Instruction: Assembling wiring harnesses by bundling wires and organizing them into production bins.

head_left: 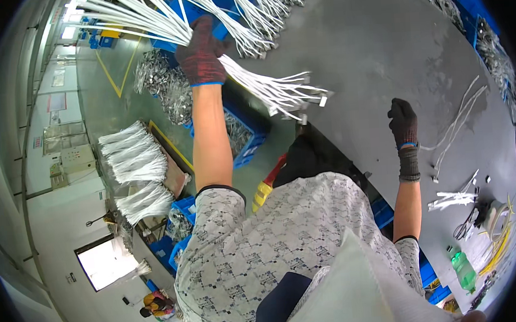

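My left hand (202, 53), in a dark red-and-black glove, is closed around a bundle of white cables (265, 88). Small white connectors hang at the bundle's near end, over the table's edge; the other end fans out to the upper left. Further bundles of white cables (250, 28) lie beside it at the back. Above the grey table (369, 54), my right hand (403, 119), gloved too, has its fingers curled in. Whatever they may hold is hidden. A few loose white cables (454, 125) lie just right of that wrist.
On the table's right side are short white pieces (451, 200), scissors (464, 226), a green bottle (464, 271) and yellow wires (501, 246). Blue crates (250, 149) of cables stand left of the table. White cable bundles (134, 162) are stacked farther left. Another person (157, 304) is far off.
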Motion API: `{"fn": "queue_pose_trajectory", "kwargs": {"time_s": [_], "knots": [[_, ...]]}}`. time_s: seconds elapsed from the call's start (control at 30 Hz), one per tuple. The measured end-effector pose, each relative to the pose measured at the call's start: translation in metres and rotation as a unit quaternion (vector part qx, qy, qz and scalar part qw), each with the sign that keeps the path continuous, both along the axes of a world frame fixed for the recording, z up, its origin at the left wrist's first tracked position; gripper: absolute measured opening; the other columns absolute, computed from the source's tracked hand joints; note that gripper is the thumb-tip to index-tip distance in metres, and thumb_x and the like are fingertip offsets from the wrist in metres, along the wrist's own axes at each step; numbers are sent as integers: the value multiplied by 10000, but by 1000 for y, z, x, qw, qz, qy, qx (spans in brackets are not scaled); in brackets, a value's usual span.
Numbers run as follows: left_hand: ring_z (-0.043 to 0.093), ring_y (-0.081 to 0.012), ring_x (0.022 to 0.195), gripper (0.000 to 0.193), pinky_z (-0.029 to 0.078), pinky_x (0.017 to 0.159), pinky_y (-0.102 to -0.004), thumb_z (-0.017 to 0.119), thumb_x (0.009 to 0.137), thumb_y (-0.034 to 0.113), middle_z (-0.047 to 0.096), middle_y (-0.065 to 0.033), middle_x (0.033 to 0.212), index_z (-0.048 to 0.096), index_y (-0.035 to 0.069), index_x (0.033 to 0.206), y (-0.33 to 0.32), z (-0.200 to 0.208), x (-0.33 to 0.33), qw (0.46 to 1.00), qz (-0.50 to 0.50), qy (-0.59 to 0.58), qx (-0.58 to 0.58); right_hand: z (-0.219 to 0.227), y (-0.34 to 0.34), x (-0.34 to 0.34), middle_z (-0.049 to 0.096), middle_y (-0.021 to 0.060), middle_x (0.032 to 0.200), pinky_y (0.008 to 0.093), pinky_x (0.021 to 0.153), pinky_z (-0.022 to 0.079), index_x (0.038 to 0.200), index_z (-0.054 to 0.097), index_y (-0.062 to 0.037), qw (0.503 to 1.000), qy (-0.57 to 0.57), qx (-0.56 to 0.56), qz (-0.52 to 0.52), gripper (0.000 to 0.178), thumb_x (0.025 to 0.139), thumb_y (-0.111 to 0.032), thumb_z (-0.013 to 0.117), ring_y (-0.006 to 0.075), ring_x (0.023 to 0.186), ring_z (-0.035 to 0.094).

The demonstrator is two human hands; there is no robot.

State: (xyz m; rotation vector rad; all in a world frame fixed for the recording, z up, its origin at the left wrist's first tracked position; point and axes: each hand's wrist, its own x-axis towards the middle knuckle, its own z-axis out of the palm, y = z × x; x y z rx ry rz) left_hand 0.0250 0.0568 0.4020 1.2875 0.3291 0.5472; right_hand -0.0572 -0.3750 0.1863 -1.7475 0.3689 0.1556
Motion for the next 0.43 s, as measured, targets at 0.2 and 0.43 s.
{"fn": "queue_pose_trajectory", "kwargs": {"time_s": [0.2,0.43], "knots": [[548,-152,543,332,599,597,-452,832,793,107,604,-68,689,632,-19,1026,112,-45,124,990,122,-49,45,-15,123,119,656,59,810,281,541,466,1133,680,-59,997,44,-5,60,250,968,-210,569,121,621,562],[624,-219,1156,713,480,1009,-372,864,773,132,651,-124,1293,535,-17,1388,171,-91,187,940,88,-120,307,34,270,348,695,257,978,465,847,531,1228,633,-68,891,-249,-332,182,349,937,-255,589,401,969,677]]}}
